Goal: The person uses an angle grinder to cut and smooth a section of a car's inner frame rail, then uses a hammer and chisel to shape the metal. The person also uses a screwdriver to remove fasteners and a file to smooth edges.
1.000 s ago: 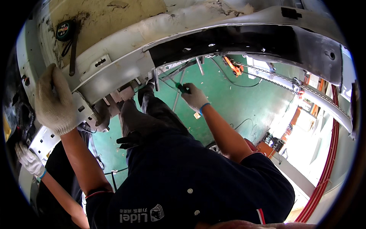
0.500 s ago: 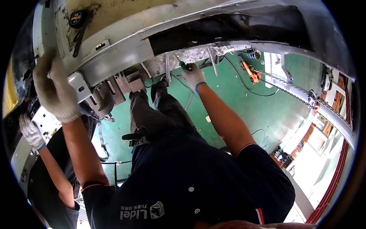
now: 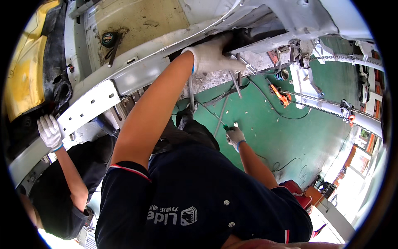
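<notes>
My right hand [image 3: 235,137], in a white glove with a blue cuff, is closed on the green handle of a screwdriver [image 3: 218,118]. Its thin shaft points up and left over the green floor, touching nothing that I can make out. My left hand [image 3: 212,57], also gloved, reaches across to the grey metal body panel [image 3: 143,68]. The thumb stretches out to the right, apart from the other fingers, whose tips disappear into the dark gap along the panel's edge. Close beside that hand, metal rods [image 3: 235,83] stick out below the panel.
At left, another person's gloved hand [image 3: 49,133] rests by a perforated white rail [image 3: 89,106]. A tape measure [image 3: 109,39] lies on the stained panel. Right of my hands are an orange hoist hook [image 3: 282,97], chains [image 3: 319,106] and a black cable on the green floor [image 3: 265,137].
My left hand has swung from the far left to the panel's edge at the middle. My right hand has drawn back from the panel toward me with the screwdriver. The view has shifted.
</notes>
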Demonstrator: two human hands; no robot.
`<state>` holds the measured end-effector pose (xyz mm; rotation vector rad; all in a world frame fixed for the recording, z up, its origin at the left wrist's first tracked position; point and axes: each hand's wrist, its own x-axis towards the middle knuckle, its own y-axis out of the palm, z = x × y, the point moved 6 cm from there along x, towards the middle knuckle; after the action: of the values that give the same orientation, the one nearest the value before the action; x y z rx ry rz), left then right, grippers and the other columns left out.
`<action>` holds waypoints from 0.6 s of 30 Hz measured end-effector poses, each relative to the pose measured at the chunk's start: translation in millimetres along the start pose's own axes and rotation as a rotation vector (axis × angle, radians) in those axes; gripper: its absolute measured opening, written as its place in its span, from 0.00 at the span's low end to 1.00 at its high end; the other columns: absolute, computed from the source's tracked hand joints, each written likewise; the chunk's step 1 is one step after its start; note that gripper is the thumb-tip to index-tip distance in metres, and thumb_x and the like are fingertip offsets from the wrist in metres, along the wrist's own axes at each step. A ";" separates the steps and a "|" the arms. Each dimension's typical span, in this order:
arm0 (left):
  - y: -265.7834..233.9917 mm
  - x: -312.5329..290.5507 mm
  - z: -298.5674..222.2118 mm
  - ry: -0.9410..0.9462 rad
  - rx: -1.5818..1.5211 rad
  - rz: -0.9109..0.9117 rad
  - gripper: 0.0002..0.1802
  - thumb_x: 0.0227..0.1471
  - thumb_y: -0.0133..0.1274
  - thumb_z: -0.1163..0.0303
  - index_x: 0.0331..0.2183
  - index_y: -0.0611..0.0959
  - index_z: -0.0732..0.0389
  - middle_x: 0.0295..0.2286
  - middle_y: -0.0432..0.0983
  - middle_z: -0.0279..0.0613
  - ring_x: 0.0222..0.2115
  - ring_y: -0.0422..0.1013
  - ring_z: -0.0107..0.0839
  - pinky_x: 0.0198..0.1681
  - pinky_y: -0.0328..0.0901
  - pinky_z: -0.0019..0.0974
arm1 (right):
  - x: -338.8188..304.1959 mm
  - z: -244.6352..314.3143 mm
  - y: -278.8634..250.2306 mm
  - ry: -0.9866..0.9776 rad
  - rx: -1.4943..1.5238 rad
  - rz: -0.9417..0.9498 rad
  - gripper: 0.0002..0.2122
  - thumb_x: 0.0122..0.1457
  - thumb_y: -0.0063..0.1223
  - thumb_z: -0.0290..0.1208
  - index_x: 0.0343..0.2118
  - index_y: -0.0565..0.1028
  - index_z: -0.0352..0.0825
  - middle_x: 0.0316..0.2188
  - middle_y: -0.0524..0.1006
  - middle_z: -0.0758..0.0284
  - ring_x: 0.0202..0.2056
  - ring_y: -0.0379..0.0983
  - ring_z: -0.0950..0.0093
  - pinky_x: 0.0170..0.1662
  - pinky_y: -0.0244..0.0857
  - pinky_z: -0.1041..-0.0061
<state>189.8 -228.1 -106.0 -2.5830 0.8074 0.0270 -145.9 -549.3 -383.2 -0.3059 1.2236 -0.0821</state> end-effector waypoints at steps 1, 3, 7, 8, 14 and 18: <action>0.0 5.6 4.5 0.023 -0.060 0.011 0.69 0.45 0.67 0.31 0.71 0.58 0.69 0.67 0.62 0.66 0.66 0.64 0.53 0.67 0.62 0.43 | -8.5 -9.5 -4.0 0.035 0.001 -0.028 0.18 0.62 0.55 0.27 0.55 0.74 0.30 0.22 0.75 0.66 0.20 0.72 0.75 0.21 0.66 0.72; 0.5 12.2 5.6 0.081 -0.148 -0.042 0.68 0.42 0.70 0.34 0.71 0.61 0.65 0.65 0.66 0.61 0.65 0.66 0.50 0.65 0.65 0.43 | -20.2 -31.1 -9.1 0.084 -0.007 -0.072 0.10 0.61 0.53 0.23 0.45 0.74 0.31 0.21 0.72 0.68 0.19 0.68 0.77 0.21 0.62 0.74; -10.5 -15.1 -3.9 -0.060 -0.265 -0.035 0.63 0.47 0.68 0.36 0.68 0.63 0.72 0.62 0.69 0.65 0.61 0.71 0.48 0.63 0.67 0.41 | -39.5 -63.4 -1.6 0.141 0.139 -0.098 0.03 0.60 0.51 0.20 0.36 0.73 0.32 0.20 0.68 0.69 0.18 0.65 0.78 0.20 0.59 0.76; -12.8 -18.2 3.6 -0.089 -0.320 -0.076 0.62 0.49 0.67 0.37 0.67 0.64 0.74 0.61 0.70 0.66 0.59 0.73 0.47 0.62 0.68 0.39 | -39.0 -70.5 2.3 0.159 0.155 -0.066 0.05 0.61 0.52 0.21 0.39 0.73 0.32 0.21 0.70 0.69 0.19 0.66 0.78 0.20 0.60 0.75; -6.8 -50.1 6.2 -0.054 -0.392 -0.419 0.38 0.60 0.64 0.64 0.63 0.71 0.76 0.58 0.75 0.61 0.53 0.77 0.37 0.55 0.72 0.33 | -26.1 -101.0 16.8 0.174 0.337 0.035 0.10 0.62 0.52 0.21 0.46 0.73 0.31 0.23 0.71 0.68 0.18 0.66 0.79 0.20 0.61 0.77; -0.5 -68.2 -0.2 -0.047 -0.346 -0.659 0.26 0.59 0.63 0.71 0.57 0.79 0.68 0.54 0.80 0.47 0.49 0.79 0.32 0.53 0.72 0.34 | -28.4 -101.2 17.4 0.155 0.371 0.017 0.11 0.62 0.52 0.21 0.47 0.73 0.31 0.23 0.71 0.68 0.18 0.66 0.79 0.20 0.61 0.76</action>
<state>133.4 -191.1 -95.8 -3.0324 -0.1068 0.0303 -251.9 -545.1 -393.0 0.0354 1.3359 -0.3193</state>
